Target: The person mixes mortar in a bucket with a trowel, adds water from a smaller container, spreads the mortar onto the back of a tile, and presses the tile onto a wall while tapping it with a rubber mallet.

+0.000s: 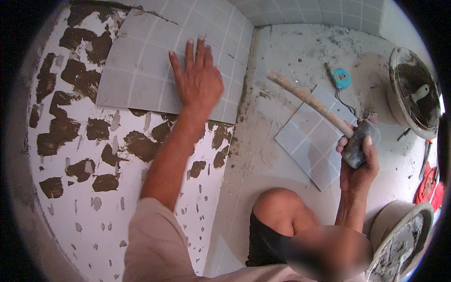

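My left hand [197, 80] lies flat, fingers spread, on a large grey wall tile [141, 70] with a pale grid pattern. Around the tile's left and lower edges, dark dabs of mortar [61, 129] show on the white wall. In my right hand [364, 160] is a mallet [361, 143], gripped round its dark head. Its worn wooden handle points up and to the left, over a loose grey tile [305, 141] on the floor.
A blue tape measure [340, 78] lies beyond the loose tile. At the right stand a bucket [394, 101] with a trowel inside and, nearer, a second bucket [425, 214] of grey mix. Red cloth [426, 185] lies between them. My bent knee [282, 211] is below.
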Demonstrator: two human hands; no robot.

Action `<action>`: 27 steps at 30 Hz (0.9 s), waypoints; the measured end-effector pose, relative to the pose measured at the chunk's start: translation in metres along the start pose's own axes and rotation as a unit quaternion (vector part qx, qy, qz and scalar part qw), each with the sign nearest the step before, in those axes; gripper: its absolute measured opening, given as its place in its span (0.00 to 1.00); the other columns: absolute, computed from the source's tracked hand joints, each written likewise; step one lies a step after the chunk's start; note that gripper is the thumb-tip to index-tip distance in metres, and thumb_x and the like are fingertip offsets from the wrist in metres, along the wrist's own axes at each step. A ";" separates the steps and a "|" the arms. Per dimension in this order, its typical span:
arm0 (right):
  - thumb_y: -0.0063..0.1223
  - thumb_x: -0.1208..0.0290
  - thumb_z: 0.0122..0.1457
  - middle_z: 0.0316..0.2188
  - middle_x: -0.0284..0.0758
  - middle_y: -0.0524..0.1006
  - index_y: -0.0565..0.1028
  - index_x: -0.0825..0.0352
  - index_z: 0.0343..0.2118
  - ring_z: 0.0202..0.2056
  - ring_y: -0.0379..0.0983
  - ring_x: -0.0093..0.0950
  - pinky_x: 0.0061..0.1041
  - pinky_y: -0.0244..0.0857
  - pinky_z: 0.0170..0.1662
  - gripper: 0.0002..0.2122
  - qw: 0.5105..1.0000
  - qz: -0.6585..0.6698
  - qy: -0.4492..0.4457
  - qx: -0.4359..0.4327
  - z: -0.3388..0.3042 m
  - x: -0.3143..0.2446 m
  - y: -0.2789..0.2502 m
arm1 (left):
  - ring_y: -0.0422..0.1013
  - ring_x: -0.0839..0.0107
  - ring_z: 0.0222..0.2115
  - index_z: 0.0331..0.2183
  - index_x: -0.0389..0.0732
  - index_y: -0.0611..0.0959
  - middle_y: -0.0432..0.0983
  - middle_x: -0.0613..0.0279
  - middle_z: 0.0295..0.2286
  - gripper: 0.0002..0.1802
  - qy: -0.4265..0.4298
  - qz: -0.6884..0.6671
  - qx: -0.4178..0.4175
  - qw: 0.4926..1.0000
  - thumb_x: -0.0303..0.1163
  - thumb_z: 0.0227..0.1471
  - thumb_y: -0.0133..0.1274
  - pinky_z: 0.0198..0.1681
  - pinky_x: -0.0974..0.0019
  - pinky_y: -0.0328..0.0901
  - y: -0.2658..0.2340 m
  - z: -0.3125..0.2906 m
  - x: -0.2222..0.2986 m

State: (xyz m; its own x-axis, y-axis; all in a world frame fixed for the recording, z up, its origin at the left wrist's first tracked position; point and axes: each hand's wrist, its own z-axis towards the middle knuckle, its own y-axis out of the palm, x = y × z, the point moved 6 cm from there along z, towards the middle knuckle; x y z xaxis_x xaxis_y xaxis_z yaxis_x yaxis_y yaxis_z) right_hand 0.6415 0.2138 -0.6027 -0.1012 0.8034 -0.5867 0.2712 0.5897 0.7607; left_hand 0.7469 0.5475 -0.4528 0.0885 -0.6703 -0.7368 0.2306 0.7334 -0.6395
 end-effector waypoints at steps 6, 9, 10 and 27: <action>0.61 0.64 0.55 0.44 0.51 0.78 0.67 0.72 0.55 0.30 0.79 0.34 0.34 0.75 0.34 0.27 0.999 -0.030 0.015 -0.027 0.005 0.005 0.017 | 0.38 0.67 0.72 0.70 0.52 0.57 0.44 0.73 0.71 0.34 0.053 0.235 -0.084 0.967 0.50 0.67 0.35 0.68 0.28 0.28 0.043 0.069 -0.034; 0.61 0.64 0.54 0.44 0.50 0.78 0.67 0.72 0.54 0.31 0.79 0.35 0.35 0.75 0.34 0.27 0.998 -0.044 0.027 -0.045 0.006 0.004 0.031 | 0.39 0.68 0.71 0.70 0.55 0.56 0.44 0.77 0.71 0.33 0.054 0.237 -0.087 0.966 0.50 0.67 0.35 0.68 0.28 0.28 0.036 0.072 -0.039; 0.62 0.65 0.54 0.44 0.49 0.78 0.67 0.72 0.53 0.31 0.80 0.35 0.35 0.76 0.34 0.26 0.998 -0.038 0.024 -0.054 0.008 0.005 0.037 | 0.39 0.69 0.71 0.70 0.56 0.57 0.45 0.78 0.71 0.33 0.051 0.240 -0.080 0.966 0.51 0.67 0.34 0.69 0.29 0.27 0.031 0.072 -0.047; 0.64 0.68 0.56 0.34 0.39 0.78 0.70 0.70 0.44 0.29 0.79 0.30 0.31 0.73 0.31 0.17 0.985 -0.006 -0.006 -0.173 0.029 0.012 0.163 | 0.52 0.68 0.68 0.65 0.53 0.66 0.61 0.70 0.65 0.34 -0.090 0.273 0.075 0.955 0.50 0.61 0.50 0.67 0.26 0.37 -0.062 0.069 -0.177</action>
State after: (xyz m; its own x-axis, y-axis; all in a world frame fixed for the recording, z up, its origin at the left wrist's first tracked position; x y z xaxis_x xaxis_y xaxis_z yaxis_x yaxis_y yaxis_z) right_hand 0.7120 0.3172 -0.4941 -0.0899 0.7968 -0.5976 -0.0735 0.5931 0.8018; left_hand 0.7842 0.6132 -0.2674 0.3963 -0.2113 -0.8935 0.2376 0.9636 -0.1225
